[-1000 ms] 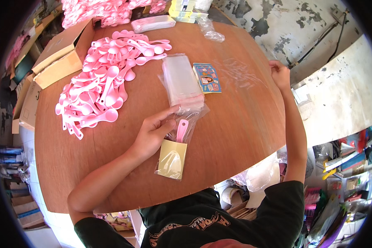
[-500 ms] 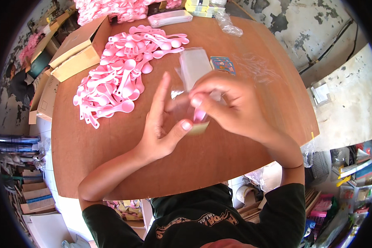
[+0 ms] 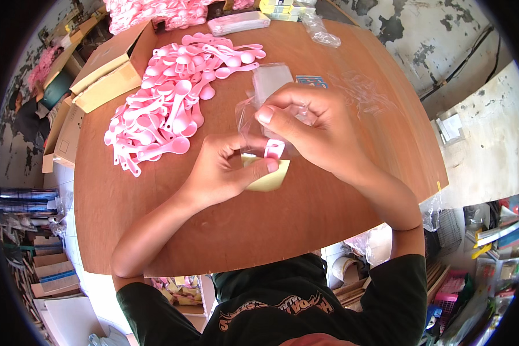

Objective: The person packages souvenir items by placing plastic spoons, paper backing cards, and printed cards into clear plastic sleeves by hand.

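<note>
My left hand (image 3: pixel 222 167) is closed, thumb and fingers pinching a pink plastic spoon (image 3: pixel 275 149), of which only a short end shows. A pale yellow card (image 3: pixel 271 177) sits just under that thumb, partly covered by it. Above, my right hand (image 3: pixel 314 127) is closed with thumb against forefinger on a thin clear plastic bag (image 3: pixel 246 118), which hangs crumpled between both hands. Beyond the right hand lie a stack of flat clear bags (image 3: pixel 271 79) and a few small blue printed cards (image 3: pixel 311 80).
A heap of pink spoons (image 3: pixel 179 104) covers the left part of the wooden table (image 3: pixel 213 242), beside an open cardboard box (image 3: pixel 109 72). More bagged pink spoons (image 3: pixel 155 12) stand at the far edge. Loose clear film (image 3: pixel 360 92) lies to the right.
My left hand has closed its thumb and fingers onto the pink spoon; its fingers were spread before. My right hand has shifted slightly, drawing the clear bag up and left.
</note>
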`<state>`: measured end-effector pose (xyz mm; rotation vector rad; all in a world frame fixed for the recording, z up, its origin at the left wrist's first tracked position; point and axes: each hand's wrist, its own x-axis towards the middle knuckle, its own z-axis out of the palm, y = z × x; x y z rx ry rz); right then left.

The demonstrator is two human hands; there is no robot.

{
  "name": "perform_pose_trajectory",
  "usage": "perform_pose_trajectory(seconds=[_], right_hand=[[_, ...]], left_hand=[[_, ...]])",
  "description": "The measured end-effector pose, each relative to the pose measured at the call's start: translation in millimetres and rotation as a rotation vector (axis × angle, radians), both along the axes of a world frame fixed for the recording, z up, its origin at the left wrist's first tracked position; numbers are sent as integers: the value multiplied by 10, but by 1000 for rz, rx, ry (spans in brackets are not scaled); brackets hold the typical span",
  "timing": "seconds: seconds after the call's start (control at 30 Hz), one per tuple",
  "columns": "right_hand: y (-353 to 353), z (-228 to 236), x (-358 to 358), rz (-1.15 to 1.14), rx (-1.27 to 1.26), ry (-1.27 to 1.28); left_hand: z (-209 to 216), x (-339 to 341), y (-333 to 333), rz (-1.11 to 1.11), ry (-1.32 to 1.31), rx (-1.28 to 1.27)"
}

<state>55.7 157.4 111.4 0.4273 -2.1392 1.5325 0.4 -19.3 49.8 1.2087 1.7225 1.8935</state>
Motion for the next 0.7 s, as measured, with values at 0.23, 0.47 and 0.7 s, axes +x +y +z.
perform_pose_trajectory(seconds=[0.23, 0.47, 0.7], right_hand=[[176, -349, 154, 110, -90, -294], [234, -549, 252, 25, -247, -465], [279, -758, 227, 60, -330, -501]], left_hand=[[-175, 4, 29, 17, -82, -119], [-270, 7, 65, -62, -186, -179], [-278, -20, 57, 12, -258, -142]])
